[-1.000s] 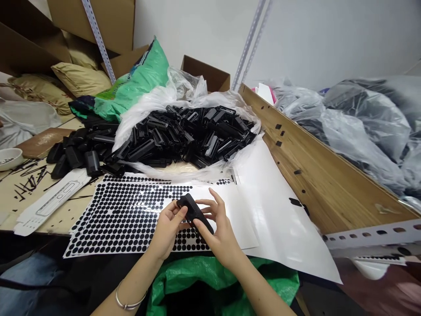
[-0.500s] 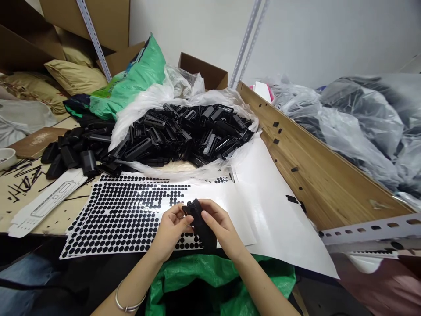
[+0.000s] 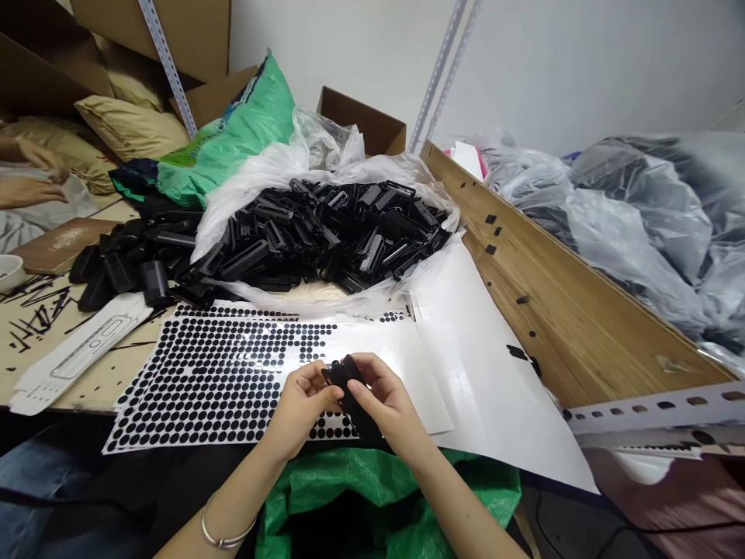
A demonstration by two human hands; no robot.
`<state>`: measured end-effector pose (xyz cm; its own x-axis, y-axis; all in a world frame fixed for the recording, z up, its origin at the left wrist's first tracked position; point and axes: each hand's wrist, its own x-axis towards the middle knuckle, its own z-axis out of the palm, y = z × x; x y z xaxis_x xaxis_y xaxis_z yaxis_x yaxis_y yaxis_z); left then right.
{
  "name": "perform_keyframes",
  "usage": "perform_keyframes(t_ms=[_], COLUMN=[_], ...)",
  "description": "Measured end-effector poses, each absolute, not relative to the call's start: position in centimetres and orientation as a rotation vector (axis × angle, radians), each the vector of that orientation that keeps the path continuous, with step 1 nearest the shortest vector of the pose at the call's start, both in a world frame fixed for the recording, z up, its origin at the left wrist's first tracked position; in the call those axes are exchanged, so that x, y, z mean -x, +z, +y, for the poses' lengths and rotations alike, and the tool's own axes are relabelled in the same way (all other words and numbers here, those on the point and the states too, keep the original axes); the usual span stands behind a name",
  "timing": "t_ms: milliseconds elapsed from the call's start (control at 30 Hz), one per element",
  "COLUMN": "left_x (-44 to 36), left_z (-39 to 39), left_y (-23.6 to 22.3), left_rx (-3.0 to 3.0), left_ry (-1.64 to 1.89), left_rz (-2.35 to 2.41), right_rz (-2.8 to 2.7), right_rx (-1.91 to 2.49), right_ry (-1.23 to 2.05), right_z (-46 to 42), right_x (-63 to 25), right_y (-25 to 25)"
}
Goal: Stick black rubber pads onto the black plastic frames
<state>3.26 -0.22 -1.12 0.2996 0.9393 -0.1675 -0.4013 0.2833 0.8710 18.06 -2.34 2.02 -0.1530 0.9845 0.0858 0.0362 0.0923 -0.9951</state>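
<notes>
Between my two hands is a black plastic part [image 3: 359, 415], long and narrow, tilted over the front edge of the sticker sheets. My left hand [image 3: 303, 407] pinches its upper left end with thumb and fingers. Around its right side wraps my right hand [image 3: 387, 396], the thumb lying across its face. Whatever small detail sits under my fingertips is hidden. Beneath and left of my hands lie stacked white sheets of round black stickers [image 3: 203, 380], with some dots gone at the upper right. Below hangs an open green woven bag [image 3: 326, 481].
A clear plastic bag [image 3: 256, 167] spills many similar black parts [image 3: 326, 233] behind the sheets; more lie left of it. White printed card strips [image 3: 81, 357] are at left. A wooden board [image 3: 524, 295] bounds the right side. Another person's hands [image 3: 35, 175] show at far left.
My right thumb has shifted slightly left across the black part, and the part has tilted a little. Another person's hands have come into view at the far left.
</notes>
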Motion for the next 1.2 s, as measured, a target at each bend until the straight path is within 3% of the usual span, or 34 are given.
perform_keyframes(t_ms=[400, 900, 1100, 1200], left_x=[-3.4, -4.4, -4.0, -3.2], left_z=[0.0, -0.5, -1.1, -1.8], left_y=[-1.2, -2.0, -0.6, 0.7], left_rx=[-0.874, -0.825, -0.886, -1.034], left_ry=[1.096, 1.036, 1.007, 0.848], left_rz=[0.767, 0.807, 0.779, 0.753], right_rz=[-1.653, -1.772, -1.779, -1.728], right_rx=[1.216, 1.144, 0.933, 0.936], right_ry=[0.798, 1.003, 1.458, 1.335], right_z=[-2.5, -2.6, -1.5, 0.0], right_x=[-16.6, -18.1, -21.0, -22.0], right_y=[0.3, 1.3, 3.3, 3.6])
